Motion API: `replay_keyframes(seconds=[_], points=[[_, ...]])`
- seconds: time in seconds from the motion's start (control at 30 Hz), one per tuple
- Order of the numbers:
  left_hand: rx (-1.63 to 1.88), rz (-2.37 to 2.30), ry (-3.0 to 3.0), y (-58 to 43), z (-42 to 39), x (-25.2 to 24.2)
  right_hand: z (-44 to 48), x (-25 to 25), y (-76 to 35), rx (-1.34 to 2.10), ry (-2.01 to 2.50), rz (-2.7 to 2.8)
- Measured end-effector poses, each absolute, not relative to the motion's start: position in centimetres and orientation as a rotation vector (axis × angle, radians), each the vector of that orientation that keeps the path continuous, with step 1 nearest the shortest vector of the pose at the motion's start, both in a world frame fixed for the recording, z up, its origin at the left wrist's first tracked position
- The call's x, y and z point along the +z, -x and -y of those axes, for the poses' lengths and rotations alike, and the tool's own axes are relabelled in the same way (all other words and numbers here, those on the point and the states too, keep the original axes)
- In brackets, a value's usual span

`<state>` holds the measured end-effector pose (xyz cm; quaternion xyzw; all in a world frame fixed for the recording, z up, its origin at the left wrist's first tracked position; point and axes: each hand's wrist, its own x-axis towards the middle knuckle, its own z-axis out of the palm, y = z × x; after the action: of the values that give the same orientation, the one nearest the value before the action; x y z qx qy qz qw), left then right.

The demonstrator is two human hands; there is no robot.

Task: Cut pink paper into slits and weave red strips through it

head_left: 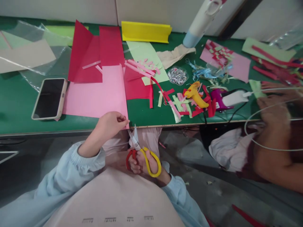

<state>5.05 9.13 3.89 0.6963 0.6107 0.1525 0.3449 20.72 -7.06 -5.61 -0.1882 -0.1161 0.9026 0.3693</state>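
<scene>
One camera looks from the person's head, forward and steeply down. The left hand, toward nine o'clock from the middle, and right hand, toward six, are near; the wall is farther, at twelve.

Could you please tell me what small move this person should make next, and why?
Probably raise the scissors to the pink paper's near right corner: the right hand holds them by the handles, their blades stand parted just short of the paper, and the left hand has its fingertips at that edge, seemingly steadying it.
</scene>
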Motion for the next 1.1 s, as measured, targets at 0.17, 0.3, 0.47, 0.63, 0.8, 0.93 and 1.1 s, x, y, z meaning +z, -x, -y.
replay_keyframes(seconds=[0.17, 0.3, 0.47, 0.63, 0.8, 0.93, 1.1], points=[[0.632, -1.381, -1.638, -5.3, -9.2, 5.0, 6.1, -4.5, -21.2, 2.221, 0.399, 0.441], [1.021, -1.139, -1.318, -5.7, -8.6, 6.9, 4.6, -2.1, -22.4, 2.133, 0.433, 0.635], [1.2, -1.008, -0.931, -5.6, -7.2, 7.4, 3.6, 0.3, -23.6, 2.07, 0.563, 0.896], [1.186, -1.15, -0.752, -5.1, -5.2, 5.2, 4.4, -0.2, -22.4, 2.091, 0.672, 0.969], [1.124, -1.234, -0.747, -4.5, -3.3, 3.3, 6.3, -1.1, -20.6, 2.167, 0.725, 0.775], [1.094, -1.268, -0.699, -4.3, -2.5, 3.2, 7.6, -0.7, -19.9, 2.138, 0.817, 0.692], [1.043, -1.289, -0.649, -4.1, -1.8, 3.3, 8.4, -0.9, -19.2, 2.145, 0.839, 0.638]])
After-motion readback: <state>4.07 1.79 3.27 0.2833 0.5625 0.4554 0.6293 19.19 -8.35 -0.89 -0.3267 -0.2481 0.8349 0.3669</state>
